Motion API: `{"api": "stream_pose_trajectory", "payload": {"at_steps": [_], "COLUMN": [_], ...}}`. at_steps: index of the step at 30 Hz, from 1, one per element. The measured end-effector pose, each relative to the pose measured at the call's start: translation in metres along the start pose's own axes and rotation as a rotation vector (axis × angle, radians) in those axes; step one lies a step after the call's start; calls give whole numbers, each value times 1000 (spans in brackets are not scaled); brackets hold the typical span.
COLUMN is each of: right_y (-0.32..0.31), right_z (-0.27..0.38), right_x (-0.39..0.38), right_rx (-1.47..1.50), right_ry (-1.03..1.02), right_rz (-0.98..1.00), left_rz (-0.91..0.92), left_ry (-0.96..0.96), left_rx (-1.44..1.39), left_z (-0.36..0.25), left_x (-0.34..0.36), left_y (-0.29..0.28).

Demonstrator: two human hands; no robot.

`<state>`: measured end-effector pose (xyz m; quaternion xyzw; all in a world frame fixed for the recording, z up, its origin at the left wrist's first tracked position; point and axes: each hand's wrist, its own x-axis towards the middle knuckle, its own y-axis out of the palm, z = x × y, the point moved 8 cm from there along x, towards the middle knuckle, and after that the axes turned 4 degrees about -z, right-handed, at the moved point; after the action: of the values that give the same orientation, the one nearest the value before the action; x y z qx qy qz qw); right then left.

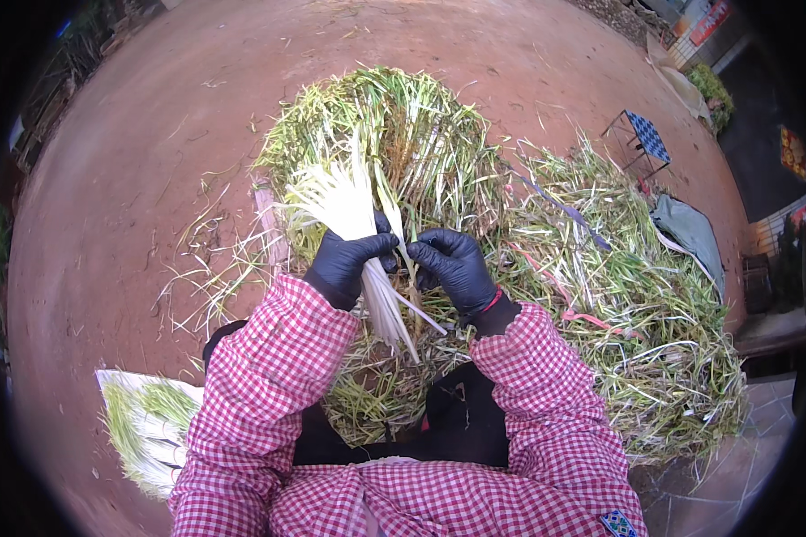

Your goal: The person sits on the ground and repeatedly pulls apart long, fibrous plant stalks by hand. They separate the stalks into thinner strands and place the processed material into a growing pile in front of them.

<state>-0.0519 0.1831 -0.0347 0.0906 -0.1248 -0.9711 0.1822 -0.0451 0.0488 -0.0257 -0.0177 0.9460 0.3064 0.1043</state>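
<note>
My left hand (354, 259), in a black glove, is closed round a bundle of long pale white stalks (340, 197). Their fanned ends spread up and to the left, and the thin ends hang below my fist. Beside it my right hand (452, 264), also gloved in black, pinches a loose yellow-green stalk (390, 201) that stands upright between both hands. Just beyond lies a large heap of green and yellow leafy stalks (376, 103), brown in its middle. Leaf scraps (376, 398) lie between my knees.
A wide heap of loose leaves (654, 358) with pink and purple strips covers the right side. Bundled pale stalks (152, 430) lie on a white sheet at lower left. A blue checked stool (647, 136) and a grey-green cloth (690, 234) are at the right, on reddish ground.
</note>
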Motion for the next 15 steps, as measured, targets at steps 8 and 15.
{"api": "stream_pose_trajectory", "payload": {"at_steps": [8,15], "right_y": [-35,14], "right_z": [-4,30], "right_x": [-3,6], "right_rx": [-1421,-146], "right_ry": [-62,-109], "right_rz": [151,115], "left_rz": [-159,25], "left_ry": [168,103], "left_rx": [-34,174], "left_z": [-59,-29], "left_x": [-5,-18], "left_y": [-41,-2]}}
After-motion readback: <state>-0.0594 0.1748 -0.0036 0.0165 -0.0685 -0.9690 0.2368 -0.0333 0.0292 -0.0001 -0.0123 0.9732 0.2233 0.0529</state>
